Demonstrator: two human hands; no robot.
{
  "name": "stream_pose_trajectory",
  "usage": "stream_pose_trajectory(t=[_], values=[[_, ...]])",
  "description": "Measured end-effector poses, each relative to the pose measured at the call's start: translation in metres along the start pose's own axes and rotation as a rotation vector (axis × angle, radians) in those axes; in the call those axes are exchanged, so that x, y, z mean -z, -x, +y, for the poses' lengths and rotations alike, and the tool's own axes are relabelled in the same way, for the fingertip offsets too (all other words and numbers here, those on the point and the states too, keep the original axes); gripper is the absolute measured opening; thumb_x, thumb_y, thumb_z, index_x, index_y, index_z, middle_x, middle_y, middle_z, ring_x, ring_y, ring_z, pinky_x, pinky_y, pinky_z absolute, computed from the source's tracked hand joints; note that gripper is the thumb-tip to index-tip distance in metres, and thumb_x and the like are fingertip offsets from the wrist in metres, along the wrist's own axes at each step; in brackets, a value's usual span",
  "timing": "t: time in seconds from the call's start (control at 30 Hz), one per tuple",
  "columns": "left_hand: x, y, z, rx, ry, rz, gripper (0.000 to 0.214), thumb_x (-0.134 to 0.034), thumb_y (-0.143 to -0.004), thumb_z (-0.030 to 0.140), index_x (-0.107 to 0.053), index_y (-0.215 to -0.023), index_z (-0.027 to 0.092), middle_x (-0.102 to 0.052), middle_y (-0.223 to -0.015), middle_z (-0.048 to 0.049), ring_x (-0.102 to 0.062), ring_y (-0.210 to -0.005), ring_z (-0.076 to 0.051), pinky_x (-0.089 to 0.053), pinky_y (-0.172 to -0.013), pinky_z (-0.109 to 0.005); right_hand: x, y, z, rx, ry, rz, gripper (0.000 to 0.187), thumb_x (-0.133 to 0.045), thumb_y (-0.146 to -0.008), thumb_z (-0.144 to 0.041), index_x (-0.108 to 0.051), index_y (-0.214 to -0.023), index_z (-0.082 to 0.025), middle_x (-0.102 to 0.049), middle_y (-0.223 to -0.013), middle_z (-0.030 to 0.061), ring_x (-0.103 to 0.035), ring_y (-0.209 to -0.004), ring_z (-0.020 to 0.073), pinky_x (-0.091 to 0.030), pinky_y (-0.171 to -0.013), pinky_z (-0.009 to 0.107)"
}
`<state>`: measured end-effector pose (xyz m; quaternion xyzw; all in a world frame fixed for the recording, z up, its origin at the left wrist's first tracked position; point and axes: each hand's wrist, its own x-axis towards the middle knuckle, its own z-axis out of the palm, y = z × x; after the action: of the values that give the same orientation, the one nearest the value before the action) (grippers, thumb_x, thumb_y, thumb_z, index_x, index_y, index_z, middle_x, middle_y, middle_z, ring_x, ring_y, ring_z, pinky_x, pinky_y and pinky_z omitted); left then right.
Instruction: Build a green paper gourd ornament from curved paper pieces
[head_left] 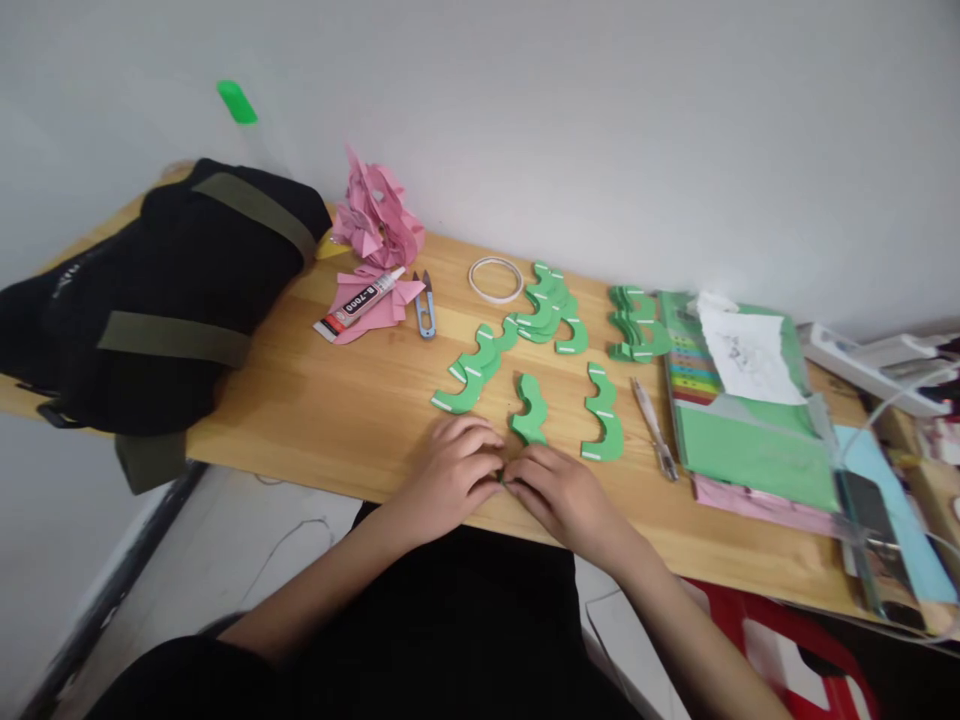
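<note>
My left hand (454, 470) and my right hand (559, 492) meet at the table's front edge, fingertips pinched together. A bit of green paper shows between them; most of it is hidden by the fingers. Just beyond my right hand lies a wavy green paper cutout (529, 408), its lower end covered by that hand. Past my left hand, more green cutouts (469, 375) with white strips overlap each other. To the right is a single green cutout (602, 415) with white strips on it.
Farther back are a roll of white tape (496, 280), blue thread snips (425, 315), a glue tube (360, 305) and crumpled pink paper (380, 215). A black bag (172, 290) fills the left side. A pen (654, 428) and a green folder (757, 445) lie at right.
</note>
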<state>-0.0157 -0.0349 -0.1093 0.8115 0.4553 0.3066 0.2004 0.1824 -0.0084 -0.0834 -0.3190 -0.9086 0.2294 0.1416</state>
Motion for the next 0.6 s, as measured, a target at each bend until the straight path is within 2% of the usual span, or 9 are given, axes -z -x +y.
stream_pose_trajectory(t=[0.27,0.5,0.6], values=[[-0.0004,0.0006,-0.0013,-0.007,-0.004,0.005,0.005,-0.071,-0.082,0.019,-0.067,-0.084,0.019,-0.067,-0.105,-0.0028,-0.053,-0.113,-0.023,-0.043,-0.097,-0.044,0.0081,-0.0046,0.0009,0.068,0.047,-0.018,0.021,-0.045,-0.097,-0.023,-0.062,-0.086,-0.019,-0.066,-0.080,0.0043,-0.062,-0.071,0.0146,-0.049,-0.061,0.025],[0.0007,-0.0009,-0.0016,-0.027,-0.013,0.018,0.005,-0.072,-0.082,0.021,-0.068,-0.086,0.020,-0.068,-0.103,-0.0036,-0.056,-0.110,-0.024,-0.043,-0.096,-0.043,0.0037,-0.0070,0.0032,0.074,0.075,-0.037,0.024,-0.041,-0.099,-0.025,-0.060,-0.086,-0.018,-0.064,-0.080,0.0054,-0.060,-0.071,0.0155,-0.049,-0.063,0.026],[0.0009,-0.0011,-0.0021,-0.034,-0.008,0.010,0.006,-0.072,-0.082,0.021,-0.069,-0.088,0.019,-0.069,-0.104,-0.0045,-0.056,-0.111,-0.024,-0.043,-0.096,-0.044,0.0096,-0.0033,0.0030,0.039,0.011,-0.083,0.022,-0.041,-0.098,-0.026,-0.058,-0.087,-0.018,-0.063,-0.083,0.0068,-0.060,-0.074,0.0163,-0.049,-0.065,0.027]])
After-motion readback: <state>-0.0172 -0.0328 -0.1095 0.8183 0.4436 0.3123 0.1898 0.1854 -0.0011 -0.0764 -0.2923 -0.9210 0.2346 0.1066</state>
